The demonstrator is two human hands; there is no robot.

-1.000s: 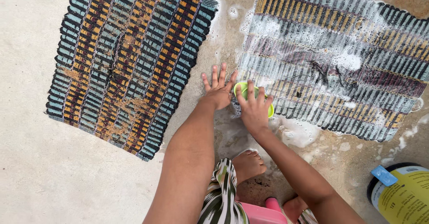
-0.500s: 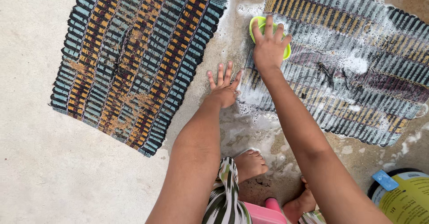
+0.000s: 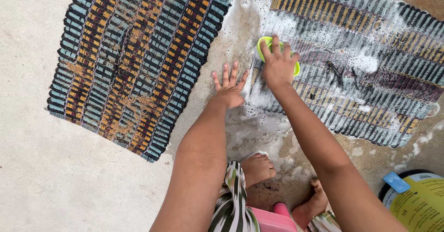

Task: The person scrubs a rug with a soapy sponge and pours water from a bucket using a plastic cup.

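Since half a second ago the right hand [image 3: 277,65] has pulled the green brush [image 3: 265,43] back down the soapy mat [image 3: 360,65], upper right, grip clamped on it. Left hand [image 3: 228,86], fingers spread, presses the wet floor [image 3: 259,135] at the mat's edge; suds there could let it slip.

My concrete floor [image 3: 55,185] carries 2 woven mats. The dry mat [image 3: 134,61] lies at 10 o'clock, the soapy mat [image 3: 370,74] at 2. A yellow tub [image 3: 416,199] sits at 4.
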